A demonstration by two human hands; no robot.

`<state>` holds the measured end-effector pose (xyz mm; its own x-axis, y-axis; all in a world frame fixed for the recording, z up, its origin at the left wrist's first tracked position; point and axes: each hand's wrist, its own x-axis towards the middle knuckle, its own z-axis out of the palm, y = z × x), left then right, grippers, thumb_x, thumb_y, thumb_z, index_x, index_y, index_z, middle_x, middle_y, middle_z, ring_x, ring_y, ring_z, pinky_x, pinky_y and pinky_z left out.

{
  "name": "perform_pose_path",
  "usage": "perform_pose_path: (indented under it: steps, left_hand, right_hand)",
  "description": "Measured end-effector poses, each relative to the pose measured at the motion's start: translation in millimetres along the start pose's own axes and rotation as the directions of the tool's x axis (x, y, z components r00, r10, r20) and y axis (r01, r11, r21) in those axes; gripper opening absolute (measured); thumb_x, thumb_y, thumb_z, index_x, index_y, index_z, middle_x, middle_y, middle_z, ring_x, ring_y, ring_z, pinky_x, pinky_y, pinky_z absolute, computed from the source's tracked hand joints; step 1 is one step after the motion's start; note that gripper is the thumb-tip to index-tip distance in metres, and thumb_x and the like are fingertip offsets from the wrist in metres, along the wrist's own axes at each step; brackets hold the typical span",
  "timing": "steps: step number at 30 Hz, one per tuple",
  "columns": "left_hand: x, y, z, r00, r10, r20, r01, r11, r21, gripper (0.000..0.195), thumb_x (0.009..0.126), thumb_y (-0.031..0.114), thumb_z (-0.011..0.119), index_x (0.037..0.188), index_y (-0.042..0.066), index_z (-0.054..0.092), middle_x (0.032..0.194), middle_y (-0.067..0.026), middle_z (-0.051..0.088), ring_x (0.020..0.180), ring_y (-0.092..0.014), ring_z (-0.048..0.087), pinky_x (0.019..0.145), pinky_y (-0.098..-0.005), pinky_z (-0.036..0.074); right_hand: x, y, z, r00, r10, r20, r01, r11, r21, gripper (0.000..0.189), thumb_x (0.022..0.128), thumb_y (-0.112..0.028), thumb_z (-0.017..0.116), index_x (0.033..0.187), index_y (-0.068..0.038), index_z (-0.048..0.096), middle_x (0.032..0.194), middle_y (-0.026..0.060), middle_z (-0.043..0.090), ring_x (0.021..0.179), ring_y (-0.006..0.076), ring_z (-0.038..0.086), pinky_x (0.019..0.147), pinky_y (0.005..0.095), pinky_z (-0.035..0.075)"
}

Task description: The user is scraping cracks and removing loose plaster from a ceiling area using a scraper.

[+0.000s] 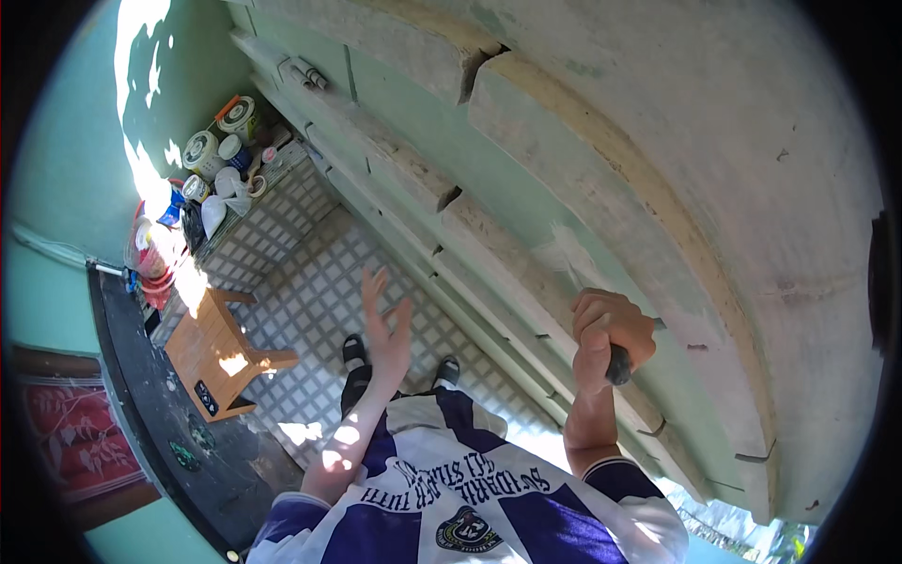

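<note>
My right hand (612, 331) is closed around the dark handle (619, 365) of what looks like a putty knife. Its blade (579, 276), partly hidden by my fingers, points at the pale green wall panel (514, 208). By the tip is a smeared whitish patch (561, 248) that looks like filler. My left hand (389, 342) hangs in the air over the tiled floor, fingers spread and nothing in it. Long raised ledges (493, 229) with gaps and worn edges run across the wall, and my right forearm is in front of the lower ones.
A wooden stool (211, 352) stands on the tiled floor (317, 275) at the left. Paint tubs (203, 151), plastic bags (213, 215) and a tape roll (258, 186) crowd a tiled ledge (282, 173). A dark countertop (151, 395) curves along the left side. Small rolls (309, 72) rest on an upper ledge.
</note>
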<state>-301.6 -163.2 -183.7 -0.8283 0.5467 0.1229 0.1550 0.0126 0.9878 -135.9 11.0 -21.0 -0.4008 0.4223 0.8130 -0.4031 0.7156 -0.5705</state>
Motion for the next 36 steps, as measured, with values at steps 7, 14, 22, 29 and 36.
perform_pose_path:
  steps: [7, 14, 22, 29, 36]
  left_hand:
    - [-77.8, -13.2, -45.3, 0.968, -0.244, -0.055, 0.247, 0.968, 0.043, 0.073, 0.093, 0.003, 0.06, 0.156, 0.013, 0.025, 0.151, -0.0134, 0.041, 0.135, -0.025, 0.043, 0.096, -0.0345, 0.046]
    - [-31.8, 14.8, 22.3, 0.982, -0.128, 0.139, 0.129, 0.992, -0.002, 0.071, 0.091, 0.008, 0.063, 0.154, 0.016, 0.032, 0.15, -0.0116, 0.04, 0.131, -0.024, 0.045, 0.094, -0.0347, 0.047]
    - [-10.4, 24.7, 53.3, 0.968, 0.026, 0.248, 0.0, 0.994, -0.105, 0.07, 0.09, 0.009, 0.065, 0.153, 0.015, 0.035, 0.148, -0.0116, 0.041, 0.129, -0.025, 0.046, 0.089, -0.0335, 0.05]
    - [-28.5, -0.9, 35.8, 0.941, -0.114, 0.317, 0.156, 0.982, -0.11, 0.066, 0.092, 0.007, 0.063, 0.152, 0.015, 0.037, 0.146, -0.0097, 0.042, 0.13, -0.023, 0.046, 0.092, -0.0321, 0.05]
    - [-13.5, -16.1, -9.0, 0.949, -0.175, 0.263, 0.211, 0.971, -0.116, 0.067, 0.093, 0.009, 0.063, 0.154, 0.015, 0.034, 0.147, -0.009, 0.044, 0.13, -0.023, 0.047, 0.093, -0.0328, 0.049]
  right_hand:
    - [-6.3, -11.1, -7.2, 0.937, 0.097, 0.336, -0.014, 0.97, -0.241, 0.032, 0.074, 0.004, 0.064, 0.053, -0.006, 0.041, 0.049, 0.0071, 0.037, 0.039, 0.0245, 0.041, 0.04, 0.0351, 0.028]
    - [5.5, -31.0, 4.7, 0.894, 0.016, 0.448, 0.064, 0.984, -0.163, 0.032, 0.079, 0.0, 0.064, 0.055, -0.005, 0.043, 0.049, 0.0082, 0.039, 0.038, 0.0256, 0.04, 0.04, 0.0338, 0.029]
    - [9.1, -43.1, 0.7, 0.89, 0.02, 0.455, 0.1, 0.966, -0.238, 0.028, 0.073, 0.003, 0.068, 0.057, -0.009, 0.048, 0.051, 0.0063, 0.044, 0.04, 0.0229, 0.046, 0.04, 0.0352, 0.035]
    - [5.6, -36.6, 23.1, 0.876, -0.015, 0.483, 0.104, 0.982, -0.158, 0.031, 0.077, 0.0, 0.064, 0.056, -0.008, 0.043, 0.049, 0.0045, 0.034, 0.037, 0.0217, 0.036, 0.039, 0.0337, 0.028]
    - [-21.5, -7.5, 66.9, 0.87, 0.11, 0.481, -0.086, 0.994, -0.072, 0.027, 0.076, -0.003, 0.07, 0.059, -0.007, 0.049, 0.052, 0.0044, 0.044, 0.042, 0.0223, 0.044, 0.042, 0.0342, 0.031]
